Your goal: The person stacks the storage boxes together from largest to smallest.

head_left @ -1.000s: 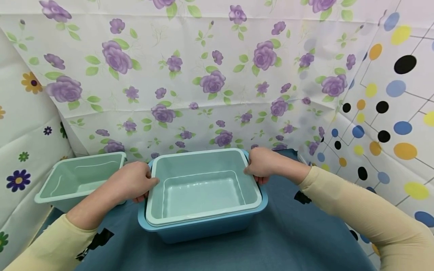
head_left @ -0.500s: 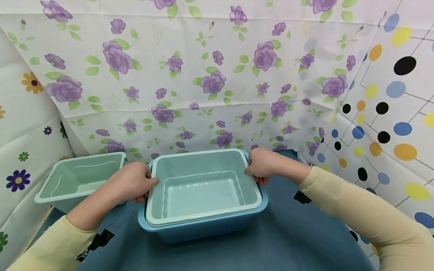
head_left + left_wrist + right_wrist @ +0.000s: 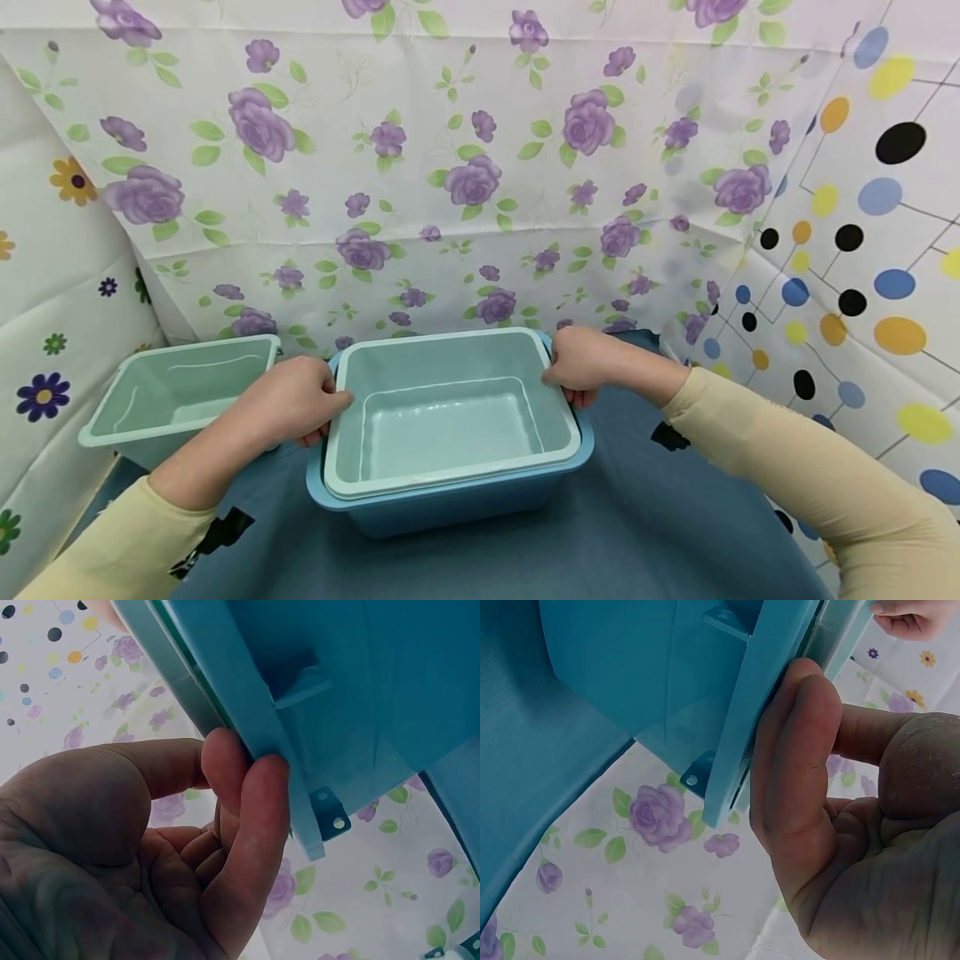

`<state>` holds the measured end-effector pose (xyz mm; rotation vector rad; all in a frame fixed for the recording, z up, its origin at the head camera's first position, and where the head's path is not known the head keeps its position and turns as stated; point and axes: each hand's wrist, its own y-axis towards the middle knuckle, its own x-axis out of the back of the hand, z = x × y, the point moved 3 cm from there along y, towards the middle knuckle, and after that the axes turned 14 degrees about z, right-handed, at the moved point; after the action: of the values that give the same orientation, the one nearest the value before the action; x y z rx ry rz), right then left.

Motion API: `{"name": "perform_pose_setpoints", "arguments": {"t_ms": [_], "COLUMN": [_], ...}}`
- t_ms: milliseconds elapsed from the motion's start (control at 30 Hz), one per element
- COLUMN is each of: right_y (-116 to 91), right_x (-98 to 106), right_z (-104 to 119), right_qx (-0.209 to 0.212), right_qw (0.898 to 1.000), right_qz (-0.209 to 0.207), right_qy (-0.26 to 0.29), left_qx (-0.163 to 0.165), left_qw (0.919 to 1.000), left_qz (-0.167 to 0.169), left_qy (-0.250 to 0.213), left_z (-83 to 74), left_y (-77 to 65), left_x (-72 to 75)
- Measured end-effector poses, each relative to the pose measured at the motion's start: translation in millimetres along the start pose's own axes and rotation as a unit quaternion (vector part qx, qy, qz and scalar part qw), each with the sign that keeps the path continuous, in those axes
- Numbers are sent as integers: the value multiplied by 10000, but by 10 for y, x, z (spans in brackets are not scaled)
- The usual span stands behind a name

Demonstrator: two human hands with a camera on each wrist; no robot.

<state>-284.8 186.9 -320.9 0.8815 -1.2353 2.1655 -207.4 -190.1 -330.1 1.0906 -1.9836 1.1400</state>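
Note:
A pale green rectangular plastic bin (image 3: 450,433) is nested inside a blue bin (image 3: 450,510), its rim just above the blue one. My left hand (image 3: 300,404) pinches the pale bin's left rim, thumb on top and fingers curled beneath. On the opposite side my right hand (image 3: 581,362) grips the right rim the same way. In the left wrist view, the fingers (image 3: 259,802) bend in between the pale rim and the blue rim (image 3: 247,712). The right wrist view has the right fingers (image 3: 802,735) curled close against the blue rim (image 3: 769,697).
A second pale green bin (image 3: 180,383) stands to the left, partly behind the left forearm. Blue cloth (image 3: 637,533) covers the table. A flowered sheet (image 3: 420,167) hangs close behind the bins, and a dotted sheet (image 3: 847,250) borders the right side.

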Motion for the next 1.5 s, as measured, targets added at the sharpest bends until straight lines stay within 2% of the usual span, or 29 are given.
{"name": "perform_pose_setpoints", "arguments": {"t_ms": [567,867,1167,1500], "right_y": [-14,-37,-71,-66], "right_x": [8,17,49,63], "right_z": [-9,3,63,189], "right_qx": [14,-41,92,302], "right_qw": [10000,9998,9980,9938], "right_qz": [-53,-159,-468,-937], "right_qy": [55,-70,-418,-510], "left_qx": [117,73,84,171], "left_qw": [9995,9998,9999,9986], "left_qz": [78,28,-94,-293], "left_qy": [299,195,-5,-408], "left_z": [-43,-26,36,176], "left_y": [1,-4,-30,-53], "left_x": [43,50,67,83]}}
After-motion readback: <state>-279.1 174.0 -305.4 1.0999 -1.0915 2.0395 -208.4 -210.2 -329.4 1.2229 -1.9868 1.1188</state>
